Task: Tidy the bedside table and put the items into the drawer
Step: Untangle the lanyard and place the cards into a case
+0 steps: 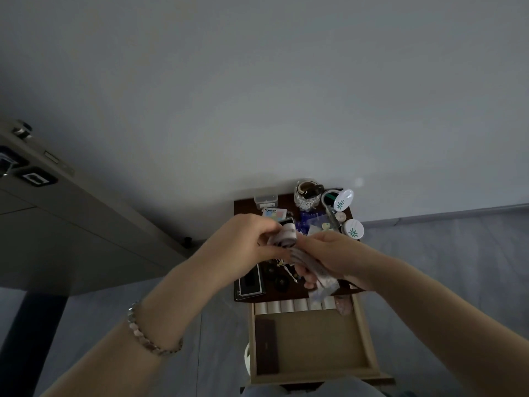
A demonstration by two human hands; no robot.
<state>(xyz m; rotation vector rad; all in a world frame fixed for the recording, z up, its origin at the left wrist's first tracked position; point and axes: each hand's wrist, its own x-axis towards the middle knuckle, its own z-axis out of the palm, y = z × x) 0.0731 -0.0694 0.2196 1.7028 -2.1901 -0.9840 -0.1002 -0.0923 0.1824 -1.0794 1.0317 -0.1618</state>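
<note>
Pale strip (pixel 284 238), perhaps: left grip (pixel 246 239), right grip (pixel 336 253)

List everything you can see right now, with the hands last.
bedside table: 1, dark brown, against the wall
drawer: 1, light wood, pulled open below the tabletop
rolls: one row, white, back of drawer
flat case: 1, dark brown, drawer's left side
glass jar: 1, clear, tabletop back
round lids: 2, white with green emblem, tabletop right
black box: 1, black, tabletop front left
pale strip: 1, whitish, held above tabletop
bracelet: 1, silvery, left wrist
left hand: grips the strip
right hand: grips the strip
</note>
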